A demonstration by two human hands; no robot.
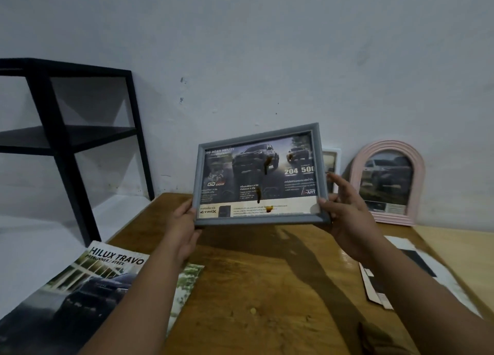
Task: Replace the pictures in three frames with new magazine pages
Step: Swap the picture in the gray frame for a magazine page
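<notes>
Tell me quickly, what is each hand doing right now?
Left hand: closed on the lower left corner of the grey frame.
Right hand: holding the frame's right edge, fingers partly spread.

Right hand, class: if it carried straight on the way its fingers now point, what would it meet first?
The right hand, gripping the grey frame, points up and away toward the wall. First in line looks to be the small white frame behind it, though depth is unclear.
</notes>
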